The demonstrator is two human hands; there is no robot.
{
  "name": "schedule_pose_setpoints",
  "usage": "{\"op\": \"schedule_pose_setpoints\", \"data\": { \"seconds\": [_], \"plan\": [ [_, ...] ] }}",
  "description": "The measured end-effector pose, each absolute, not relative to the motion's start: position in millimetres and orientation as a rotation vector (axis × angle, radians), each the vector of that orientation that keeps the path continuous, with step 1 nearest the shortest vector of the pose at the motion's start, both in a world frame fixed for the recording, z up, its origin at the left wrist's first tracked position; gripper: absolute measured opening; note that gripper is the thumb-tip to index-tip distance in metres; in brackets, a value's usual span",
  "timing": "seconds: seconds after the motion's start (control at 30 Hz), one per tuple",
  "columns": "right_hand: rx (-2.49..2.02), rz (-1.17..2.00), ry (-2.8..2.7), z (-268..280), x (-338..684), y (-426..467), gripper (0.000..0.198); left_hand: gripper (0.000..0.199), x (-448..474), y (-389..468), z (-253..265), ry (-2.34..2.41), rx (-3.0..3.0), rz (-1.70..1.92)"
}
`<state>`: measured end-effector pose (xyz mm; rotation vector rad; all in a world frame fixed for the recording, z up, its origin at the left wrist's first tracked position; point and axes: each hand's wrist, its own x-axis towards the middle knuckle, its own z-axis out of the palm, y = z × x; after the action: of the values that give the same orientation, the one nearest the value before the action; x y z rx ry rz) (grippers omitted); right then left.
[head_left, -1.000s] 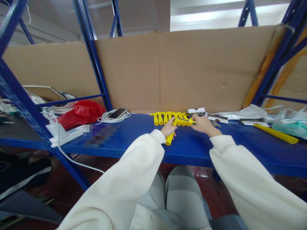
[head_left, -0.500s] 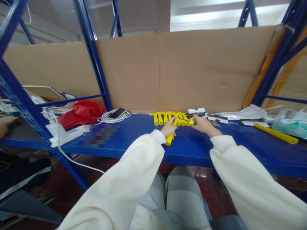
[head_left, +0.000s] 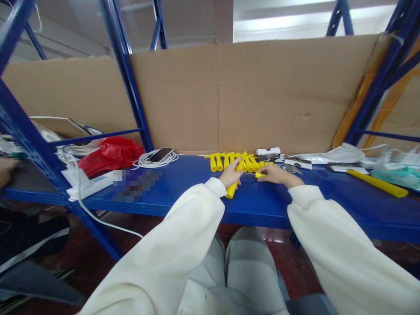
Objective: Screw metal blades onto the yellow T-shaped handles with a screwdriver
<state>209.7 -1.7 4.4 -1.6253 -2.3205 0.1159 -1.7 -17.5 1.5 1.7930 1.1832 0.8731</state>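
Note:
My left hand (head_left: pixel 230 175) is closed around a yellow tapered tube (head_left: pixel 232 190), its wide round end pointing toward me. In my right hand (head_left: pixel 274 174) is a small screwdriver (head_left: pixel 260 175) with a yellow handle, its thin shaft pointing left toward the tube; fingers cover part of the handle. Behind both hands, a row of similar yellow tubes (head_left: pixel 219 162) lies on the blue shelf (head_left: pixel 193 183). Several small yellow pieces (head_left: pixel 266 164) lie just past my right hand.
Small white boxes (head_left: pixel 268 153) and metal pieces (head_left: pixel 292 167) lie behind my right hand. A long yellow tube (head_left: pixel 377 183) rests at right. To the left are a phone (head_left: pixel 160 155) on a coiled white cable, a red bag (head_left: pixel 113 153) and a power strip (head_left: pixel 98 184). Cardboard (head_left: pixel 262 96) walls the back.
My right hand has shifted slightly down and right, taking the screwdriver lower and away from the upper end of the tube. My left hand stays nearly still with the tube.

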Motion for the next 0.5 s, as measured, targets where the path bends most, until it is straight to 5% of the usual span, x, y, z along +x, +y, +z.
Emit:
{"op": "schedule_pose_setpoints", "data": {
  "seconds": [0.5],
  "plan": [
    [-1.140, 0.127, -1.979, -7.5, 201.4, 15.2, 0.026, 0.069, 0.4, -15.7, -1.4, 1.063, 2.033, 0.853]
  ]
}}
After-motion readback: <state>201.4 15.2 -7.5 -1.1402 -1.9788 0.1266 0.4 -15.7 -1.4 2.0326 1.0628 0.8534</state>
